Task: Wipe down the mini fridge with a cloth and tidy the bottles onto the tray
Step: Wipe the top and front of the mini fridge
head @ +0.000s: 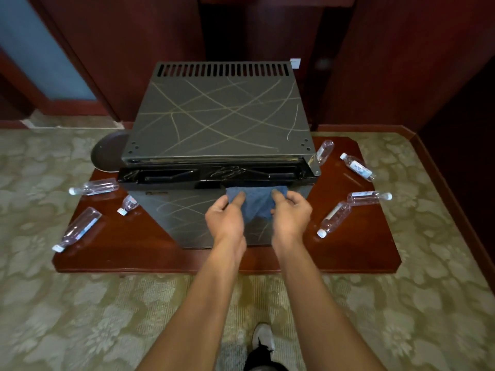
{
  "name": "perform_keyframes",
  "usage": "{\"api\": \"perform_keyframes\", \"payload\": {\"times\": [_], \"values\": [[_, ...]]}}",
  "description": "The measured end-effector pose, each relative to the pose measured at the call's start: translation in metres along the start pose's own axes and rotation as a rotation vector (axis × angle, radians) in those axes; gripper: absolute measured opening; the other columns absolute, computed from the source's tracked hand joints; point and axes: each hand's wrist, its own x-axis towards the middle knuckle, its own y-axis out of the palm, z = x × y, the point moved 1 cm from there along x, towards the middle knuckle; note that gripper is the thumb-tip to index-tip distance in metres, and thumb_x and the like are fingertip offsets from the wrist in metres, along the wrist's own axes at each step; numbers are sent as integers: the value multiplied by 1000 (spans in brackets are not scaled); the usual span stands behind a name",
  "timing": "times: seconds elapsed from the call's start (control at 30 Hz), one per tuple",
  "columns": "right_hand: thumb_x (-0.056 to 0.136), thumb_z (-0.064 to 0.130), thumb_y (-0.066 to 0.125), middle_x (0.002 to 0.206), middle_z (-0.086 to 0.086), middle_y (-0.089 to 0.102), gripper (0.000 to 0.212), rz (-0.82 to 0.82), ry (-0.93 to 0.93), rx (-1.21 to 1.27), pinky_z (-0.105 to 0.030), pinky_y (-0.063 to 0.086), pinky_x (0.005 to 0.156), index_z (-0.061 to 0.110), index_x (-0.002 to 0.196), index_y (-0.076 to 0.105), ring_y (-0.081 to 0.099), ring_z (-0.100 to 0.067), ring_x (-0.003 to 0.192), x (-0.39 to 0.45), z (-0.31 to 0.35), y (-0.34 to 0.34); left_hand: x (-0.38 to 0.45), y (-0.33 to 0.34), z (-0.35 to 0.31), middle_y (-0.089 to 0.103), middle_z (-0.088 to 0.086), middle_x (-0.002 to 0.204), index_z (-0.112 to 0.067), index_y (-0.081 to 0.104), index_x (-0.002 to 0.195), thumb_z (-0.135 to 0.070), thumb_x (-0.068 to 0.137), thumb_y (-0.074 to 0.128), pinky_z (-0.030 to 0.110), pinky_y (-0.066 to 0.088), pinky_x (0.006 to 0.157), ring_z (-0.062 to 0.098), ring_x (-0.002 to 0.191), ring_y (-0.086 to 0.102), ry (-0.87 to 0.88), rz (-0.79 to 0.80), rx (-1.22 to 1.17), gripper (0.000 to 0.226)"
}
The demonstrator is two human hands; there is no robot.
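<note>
A black mini fridge (214,113) with pale scribbled lines on its top and front stands on a low red-brown table (150,258). In front of its door I hold a blue cloth (255,202) stretched between both hands. My left hand (225,218) pinches its left corner and my right hand (290,215) pinches its right corner. Several clear water bottles lie on their sides on the table, among them one at the left (93,186), one at the front left (77,228) and one at the right (333,219). A dark round tray (107,152) peeks out behind the fridge's left side.
The table stands on patterned beige carpet (80,317), against dark red wooden panels (134,36). A raised red skirting (442,183) runs along the right. My shoe (263,337) is on the carpet below the table's front edge.
</note>
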Motion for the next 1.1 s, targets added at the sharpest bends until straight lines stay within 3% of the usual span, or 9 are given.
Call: {"api": "perform_keyframes", "payload": {"times": [0.17,0.3,0.33,0.37,0.43,0.57,0.73,0.9,1.1], "values": [[86,11,69,64,0,63,10,133,25,-41,-14,40,42,11,76,68,52,-4,48,-7,-3,11,8,-14,-3,70,15,113,3,61,124,-8,86,72,47,49,102,30,112,65,55,-98,-64,41],[85,12,71,67,0,65,15,89,6,-18,-16,44,48,18,72,66,56,-6,55,16,4,-19,-7,17,13,64,19,126,6,54,131,-8,84,74,48,45,107,32,119,60,28,-56,-65,54],[85,12,71,68,-1,65,15,65,0,-15,-18,45,49,18,72,66,57,-7,56,24,6,-29,-12,27,19,68,18,120,6,58,126,-7,84,73,43,50,102,31,114,63,27,-37,-60,47],[85,12,70,69,-2,65,16,40,-9,-13,-19,45,51,19,72,65,57,-8,57,32,8,-39,-16,38,25,73,13,106,4,64,114,-5,84,72,35,56,90,27,101,68,31,-16,-58,32],[86,11,70,73,-6,66,16,-13,-22,12,-22,45,51,18,72,64,58,-9,56,48,13,-59,-26,61,37,74,2,76,-5,69,87,-2,85,70,20,55,61,17,74,68,29,47,-30,3],[88,6,67,80,-10,67,18,-22,-54,77,-19,49,54,18,76,63,62,-9,60,71,28,-76,-38,88,51,70,6,77,-2,70,94,-1,88,67,16,50,51,11,63,64,9,120,-21,7],[91,4,61,80,-5,67,17,-6,-34,113,-19,53,56,17,80,58,68,-7,61,59,16,-59,-32,72,46,72,8,84,0,70,97,-3,90,67,22,53,63,13,71,66,62,92,-12,9],[93,3,60,79,-8,65,14,163,67,149,-27,57,61,12,83,57,69,-20,67,33,-5,-35,-15,34,32,70,7,82,-12,67,84,-4,90,66,23,52,59,14,68,64,79,15,-22,10],[92,4,61,78,-3,67,12,87,-37,174,-27,57,64,14,85,60,69,-14,66,34,11,-48,-24,47,32,72,6,86,-11,68,89,-7,92,64,21,54,64,15,75,67,83,115,-18,6]]}}
